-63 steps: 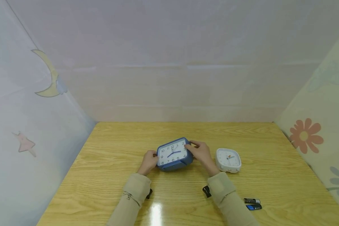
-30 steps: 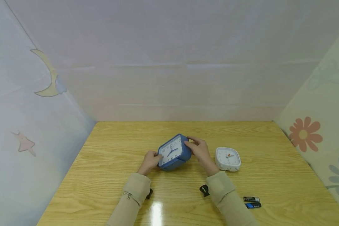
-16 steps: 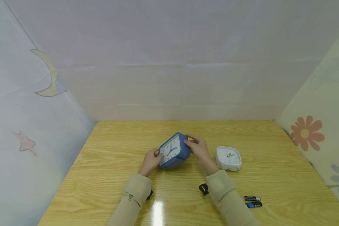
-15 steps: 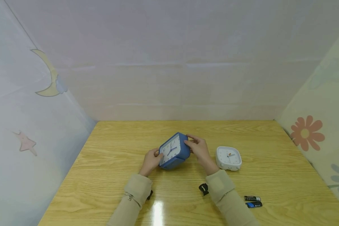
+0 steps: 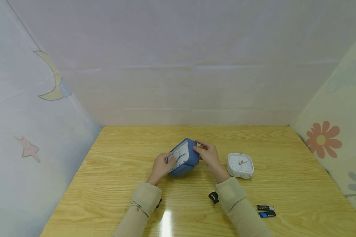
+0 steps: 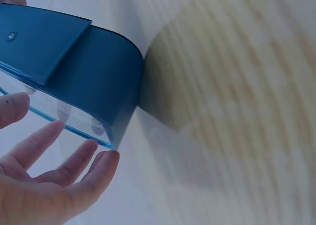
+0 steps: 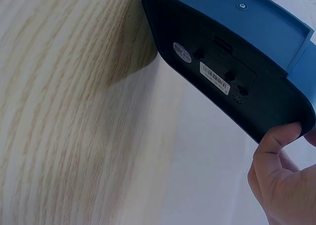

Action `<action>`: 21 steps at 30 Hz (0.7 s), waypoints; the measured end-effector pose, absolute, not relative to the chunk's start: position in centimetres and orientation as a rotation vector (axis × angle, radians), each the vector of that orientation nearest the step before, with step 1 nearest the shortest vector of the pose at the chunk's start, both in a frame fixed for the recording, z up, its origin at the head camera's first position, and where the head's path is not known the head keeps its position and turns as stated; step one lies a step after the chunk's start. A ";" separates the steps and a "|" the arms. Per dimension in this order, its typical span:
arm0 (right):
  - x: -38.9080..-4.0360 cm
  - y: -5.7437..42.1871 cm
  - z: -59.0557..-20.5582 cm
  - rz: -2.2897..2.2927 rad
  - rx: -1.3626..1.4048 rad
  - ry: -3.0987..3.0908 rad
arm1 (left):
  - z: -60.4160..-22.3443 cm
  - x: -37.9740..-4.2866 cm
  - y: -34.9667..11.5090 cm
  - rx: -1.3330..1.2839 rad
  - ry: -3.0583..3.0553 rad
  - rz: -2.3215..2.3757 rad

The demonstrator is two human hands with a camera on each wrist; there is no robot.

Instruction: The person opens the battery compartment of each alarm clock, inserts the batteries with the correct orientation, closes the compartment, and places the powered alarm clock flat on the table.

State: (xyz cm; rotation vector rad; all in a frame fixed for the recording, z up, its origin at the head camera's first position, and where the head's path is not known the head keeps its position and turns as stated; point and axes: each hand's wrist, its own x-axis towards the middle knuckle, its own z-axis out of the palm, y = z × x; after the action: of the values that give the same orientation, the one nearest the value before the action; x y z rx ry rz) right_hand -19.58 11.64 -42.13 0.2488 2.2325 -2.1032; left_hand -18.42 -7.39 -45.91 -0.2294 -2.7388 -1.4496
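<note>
A blue alarm clock (image 5: 192, 155) with a white face is held tilted at mid-table, its right side raised and its lower left corner close at the wood. My right hand (image 5: 209, 157) pinches its upper right edge, with fingers bent over the black back (image 7: 217, 67) in the right wrist view. That back carries a barcode label (image 7: 215, 78) and several knobs. My left hand (image 5: 161, 166) overlaps the left part of the face. In the left wrist view its fingers (image 6: 74, 166) are spread loosely before the face and curl round nothing.
A white alarm clock (image 5: 241, 165) lies face up to the right of my right hand. Two batteries (image 5: 265, 208) lie near the right front of the wooden table (image 5: 106, 184). Pale printed cloth (image 5: 178, 95) stands behind and at both sides.
The blue clock has been tipped further, its right side rising. My left hand has come off its left edge and moved right, over the face. The right hand keeps its grip.
</note>
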 end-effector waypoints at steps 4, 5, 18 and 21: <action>-19.6 11.6 -42.0 -2.097 0.238 2.240 | -45.6 -18.3 -7.2 -0.268 -2.713 -1.455; -19.6 11.5 -42.0 -2.094 0.234 2.245 | -45.5 -18.3 -7.2 -0.275 -2.709 -1.463; -19.5 11.3 -41.8 -2.105 0.185 2.244 | -44.7 -18.2 -6.8 -0.263 -2.761 -1.519; -19.5 11.1 -41.6 -2.104 0.179 2.248 | -44.4 -18.2 -6.6 -0.227 -2.771 -1.527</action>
State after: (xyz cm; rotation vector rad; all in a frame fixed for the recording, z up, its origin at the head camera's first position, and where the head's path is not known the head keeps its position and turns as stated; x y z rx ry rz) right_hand -19.47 11.14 -41.64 0.1794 2.2480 -2.1038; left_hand -18.22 -6.57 -44.36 -0.2272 -2.7713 -1.5272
